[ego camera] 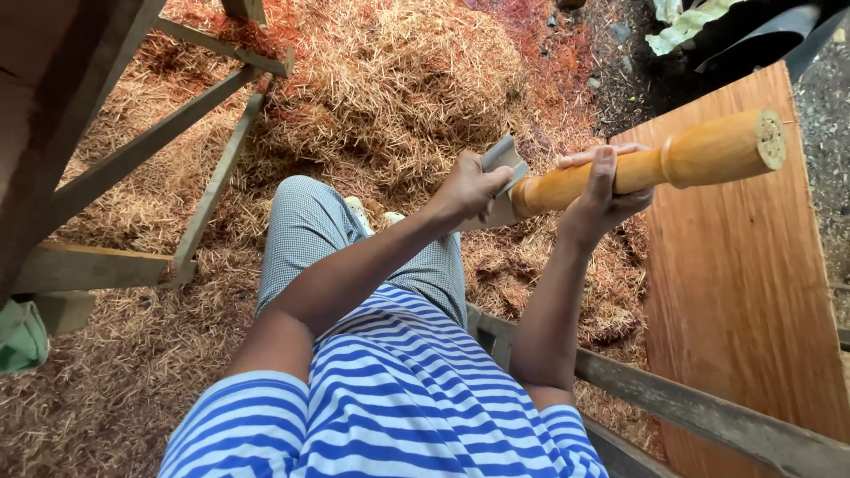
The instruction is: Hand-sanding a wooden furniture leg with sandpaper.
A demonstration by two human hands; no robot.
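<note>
Both our hands work at centre frame: our right hand [602, 199] grasps the turned wooden post [655, 164], while our left hand [469, 188] clenches a metal blade [503, 158] against its end, above wood shavings [390, 80].

We had only one view, from the camera on the person's head. It looked steeply down over the striped shirt [390, 398] to the straw-covered ground [398, 80], and it was close to both raised forearms. No second view shared the scene.
</note>
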